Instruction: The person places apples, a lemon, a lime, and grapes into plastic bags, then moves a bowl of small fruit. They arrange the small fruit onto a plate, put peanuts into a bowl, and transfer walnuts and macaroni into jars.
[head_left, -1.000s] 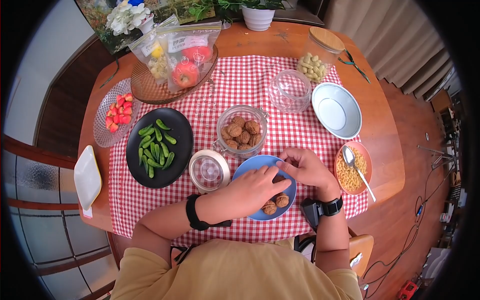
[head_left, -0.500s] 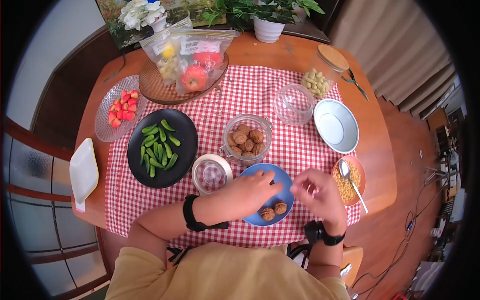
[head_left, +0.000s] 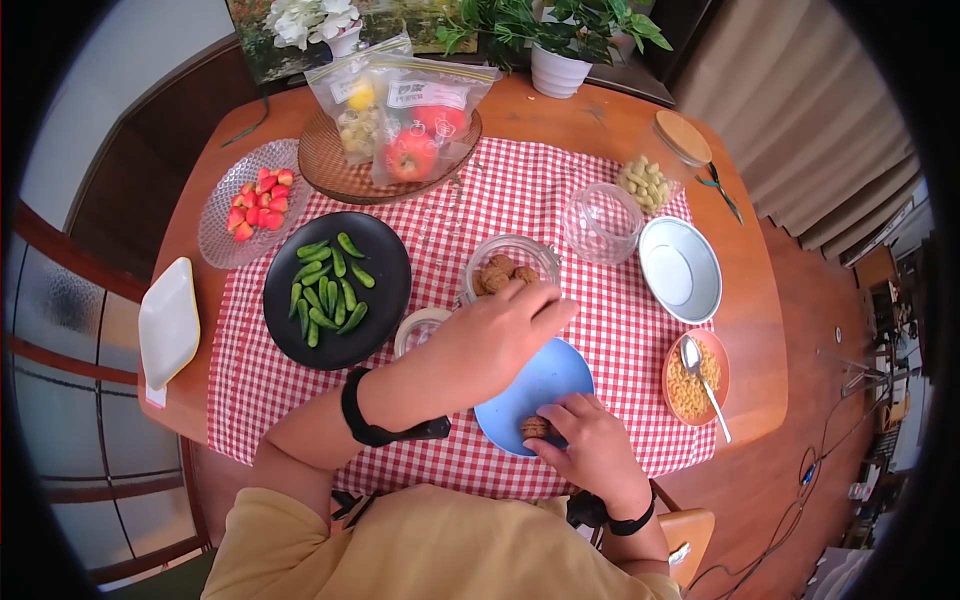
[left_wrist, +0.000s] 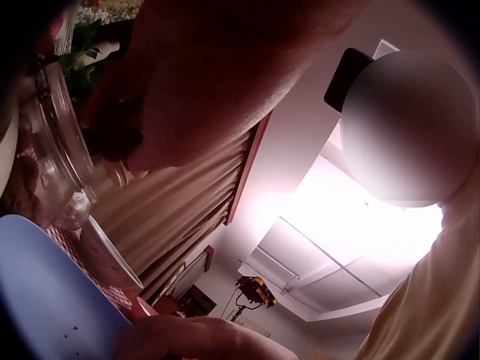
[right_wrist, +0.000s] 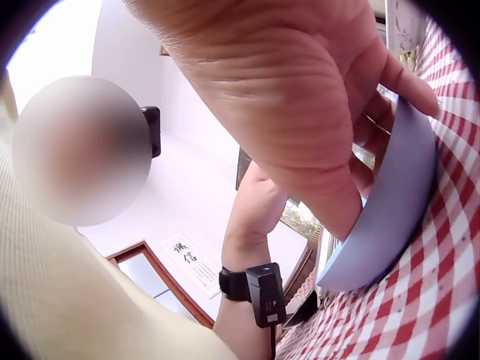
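My left hand (head_left: 505, 335) is over the near rim of a clip-top glass jar (head_left: 545, 262) of walnuts (head_left: 497, 272). Its fingers are bent round a dark brown walnut (left_wrist: 112, 142), which shows beneath them in the left wrist view and is hidden from above. Lower down, my right hand (head_left: 590, 445) reaches over the blue plate (head_left: 510, 400), thumb and fingers gripping a walnut (head_left: 535, 427) by the plate's near side. Anything under those fingers is hidden. Dark crumbs (left_wrist: 71, 330) dot the plate. My left forearm partly covers the jar's round lid (head_left: 415, 328).
To the left are a black plate (head_left: 385, 250) of small cucumbers, a glass bowl (head_left: 215, 225) of red fruit and a white tray (head_left: 168, 325). Rightward stand a clear bowl (head_left: 602, 222), a white bowl (head_left: 680, 270), a peanut jar (head_left: 665, 160) and a pasta bowl with spoon (head_left: 695, 375).
My left hand has moved from above the blue plate up to the jar. The right hand has come down from beside the plate and taken hold of a walnut on it.
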